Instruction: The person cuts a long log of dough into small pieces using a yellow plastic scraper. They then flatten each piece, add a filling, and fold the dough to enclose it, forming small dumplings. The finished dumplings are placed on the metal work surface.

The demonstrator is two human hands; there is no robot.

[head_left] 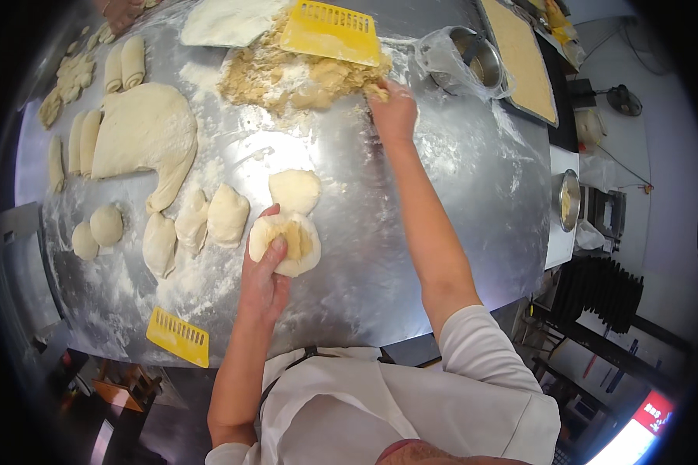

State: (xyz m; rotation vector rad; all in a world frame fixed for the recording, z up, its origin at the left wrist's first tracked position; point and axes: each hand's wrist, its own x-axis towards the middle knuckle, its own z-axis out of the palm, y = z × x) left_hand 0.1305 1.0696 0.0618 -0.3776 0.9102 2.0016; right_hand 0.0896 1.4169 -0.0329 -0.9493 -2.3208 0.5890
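Left grip (263,276) clamped on a soft, pale dough round (310,262), thumb on its crumbly yellow filling (296,239), above the floury metal counter (357,263). Right grip (395,116) pinched on a rough clump (376,92) beside a grainy heap (310,87); slotted yellow scraper (329,35) across it.

The dough round (264,234) is pale, soft and roughly circular, held face up in the left hand (264,277) at the near side of the scene, left of the middle. A patch of tan filling (296,241) sits in its centre, uneven in outline, with a plain white margin of dough around it; the thumb presses on the patch. The main filling heap (318,83) lies at the far side, loose, crumbly and golden tan, dusted white in places. At its right end a small clump (375,92) touches the right hand's (394,115) fingers.
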